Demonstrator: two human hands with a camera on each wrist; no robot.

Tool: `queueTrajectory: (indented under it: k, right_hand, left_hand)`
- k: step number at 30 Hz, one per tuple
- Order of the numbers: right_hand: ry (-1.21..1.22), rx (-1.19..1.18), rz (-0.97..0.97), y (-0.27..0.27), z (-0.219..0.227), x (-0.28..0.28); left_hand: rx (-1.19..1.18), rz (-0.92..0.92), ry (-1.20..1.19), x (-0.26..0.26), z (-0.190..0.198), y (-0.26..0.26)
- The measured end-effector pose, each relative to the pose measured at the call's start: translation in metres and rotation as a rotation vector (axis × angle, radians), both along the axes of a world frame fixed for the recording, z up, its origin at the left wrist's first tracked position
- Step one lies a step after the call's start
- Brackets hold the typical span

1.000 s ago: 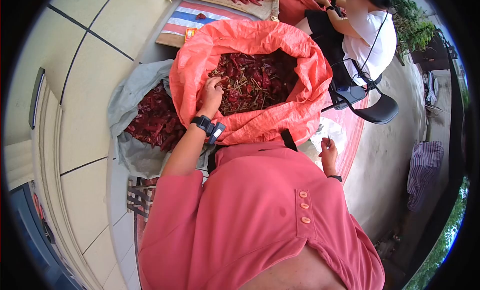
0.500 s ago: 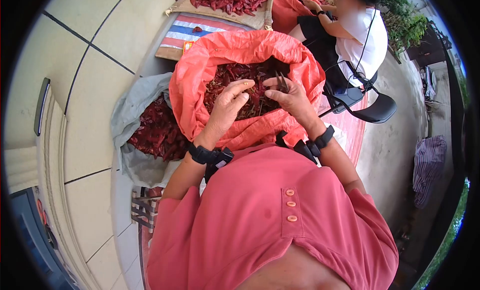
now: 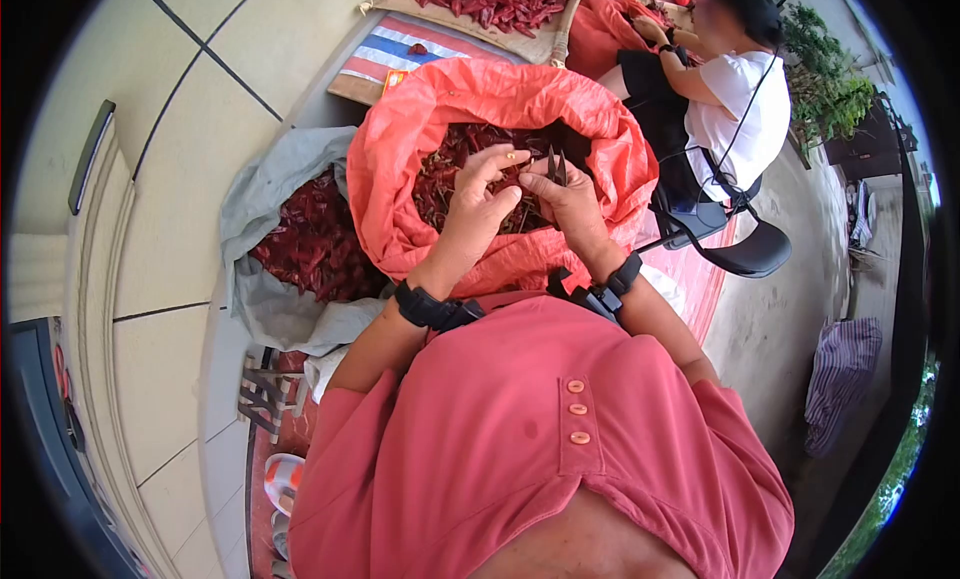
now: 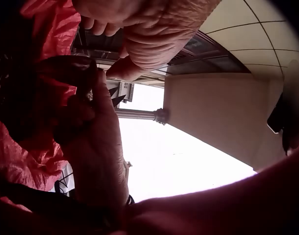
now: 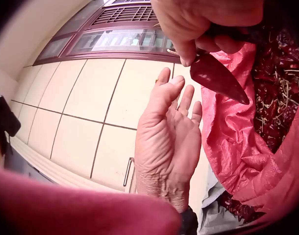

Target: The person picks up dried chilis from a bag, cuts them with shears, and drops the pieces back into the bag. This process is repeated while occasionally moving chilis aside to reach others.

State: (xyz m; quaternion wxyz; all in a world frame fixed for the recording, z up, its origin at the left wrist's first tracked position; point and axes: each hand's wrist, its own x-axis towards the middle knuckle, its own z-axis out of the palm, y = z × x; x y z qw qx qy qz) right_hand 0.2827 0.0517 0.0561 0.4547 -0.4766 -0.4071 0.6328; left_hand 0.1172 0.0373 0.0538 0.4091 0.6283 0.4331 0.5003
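Observation:
In the head view both hands are close together over a red woven sack (image 3: pixel 395 139) of dried red chilies. My right hand (image 3: pixel 575 207) pinches one dried chili (image 5: pixel 218 78) between thumb and finger, its pale stem end (image 5: pixel 171 51) sticking out. That same hand also holds scissors (image 3: pixel 556 167), their dark pointed blades spread apart; the handles are hidden in the palm. My left hand (image 5: pixel 166 142) faces it with fingers loosely extended, holding nothing. A small yellow spot shows on its index finger in the head view.
A grey sack (image 3: pixel 250 204) of chilies leans at the left. Beyond lie a striped cloth (image 3: pixel 410 49) and a tray heaped with chilies (image 3: pixel 495 1). Another person (image 3: pixel 745 99) sits at the upper right by a black chair (image 3: pixel 745 254).
The right hand came up from beside the body with the scissors, over the sack. The left hand rose from the sack's left inner edge to meet it. Latterly both moved slightly.

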Motion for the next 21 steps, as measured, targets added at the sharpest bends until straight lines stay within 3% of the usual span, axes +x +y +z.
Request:
queueTrajectory:
  k: [1, 6, 8, 12, 15, 16, 18, 19, 21]
  right_hand:
    - [-0.023, -0.028, -0.012, -0.001, 0.001, 0.003]
    - [0.003, 0.001, -0.004, 0.000, -0.002, -0.004]
    - [-0.023, 0.028, -0.015, 0.000, -0.003, -0.005]
    - [-0.037, 0.059, 0.010, 0.002, -0.015, 0.001]
    - [-0.764, 0.846, 0.055, 0.003, -0.017, -0.003]
    - [-0.878, 0.797, 0.134, -0.002, -0.005, -0.003]
    - [-0.790, 0.718, 0.120, 0.000, -0.012, -0.002]
    - [-0.746, 0.680, 0.115, 0.001, -0.014, -0.002]
    - [-0.350, 0.347, 0.159, 0.002, -0.007, -0.001]
  left_hand:
    - [0.156, 0.164, 0.198, 0.002, -0.005, -0.001]
    - [0.134, 0.076, 0.504, 0.022, -0.035, 0.006]
    - [0.175, 0.127, 0.379, 0.030, -0.060, 0.012]
    - [0.160, 0.109, 0.285, 0.035, -0.061, 0.002]
    - [-0.251, -0.099, 0.292, 0.026, -0.055, 0.002]
    - [-0.352, -0.174, 0.130, 0.023, -0.055, 0.003]
    - [-0.546, -0.325, -0.201, 0.017, -0.050, 0.005]
    - [-0.543, -0.343, -0.191, 0.014, -0.044, 0.004]
    - [-0.536, -0.378, -0.170, 0.008, -0.027, 0.001]
